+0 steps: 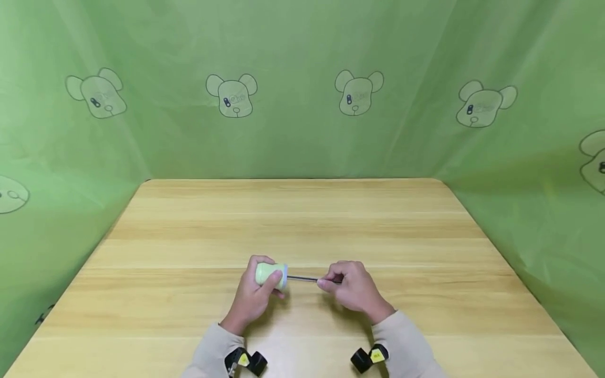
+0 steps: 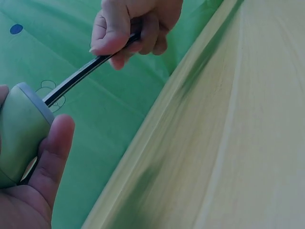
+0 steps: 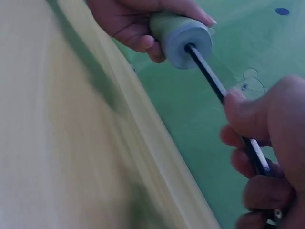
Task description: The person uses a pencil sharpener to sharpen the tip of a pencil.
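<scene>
My left hand (image 1: 252,294) grips a light green, rounded pencil sharpener (image 1: 267,273) with a pale blue-grey end face, the thumb lying along its side. From the hole in that face sticks a dark, striped pencil (image 1: 302,278), also plain in the left wrist view. My right hand (image 1: 354,286) pinches the pencil between thumb and fingers, some way out from the sharpener. In the right wrist view the other fingers curl around the pencil's rear part. The end inside the sharpener (image 3: 190,38) is hidden. Both hands are above the table, pencil roughly level.
A wood-grain table (image 1: 302,226) spreads out under the hands. Green cloth (image 1: 293,142) printed with bear heads encloses its back and sides. Black wrist cameras (image 1: 257,363) sit on both sleeves near the front.
</scene>
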`<action>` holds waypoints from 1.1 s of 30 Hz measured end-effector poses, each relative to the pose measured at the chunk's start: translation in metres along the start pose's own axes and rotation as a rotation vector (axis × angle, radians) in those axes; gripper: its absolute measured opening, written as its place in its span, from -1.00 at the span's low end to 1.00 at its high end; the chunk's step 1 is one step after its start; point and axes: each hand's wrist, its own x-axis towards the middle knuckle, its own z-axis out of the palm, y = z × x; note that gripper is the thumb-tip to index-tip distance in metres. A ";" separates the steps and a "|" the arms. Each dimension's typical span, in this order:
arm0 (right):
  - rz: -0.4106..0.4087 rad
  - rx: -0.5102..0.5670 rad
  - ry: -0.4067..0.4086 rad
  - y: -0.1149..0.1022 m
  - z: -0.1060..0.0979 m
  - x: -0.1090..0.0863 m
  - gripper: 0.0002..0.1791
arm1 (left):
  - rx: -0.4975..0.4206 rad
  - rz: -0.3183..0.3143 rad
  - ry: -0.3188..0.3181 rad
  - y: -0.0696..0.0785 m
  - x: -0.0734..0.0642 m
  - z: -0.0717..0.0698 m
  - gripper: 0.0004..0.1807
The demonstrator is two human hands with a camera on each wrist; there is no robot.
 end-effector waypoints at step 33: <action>-0.144 -0.095 0.299 0.005 0.017 0.000 -0.78 | -0.016 -0.017 0.042 0.001 0.001 0.000 -0.74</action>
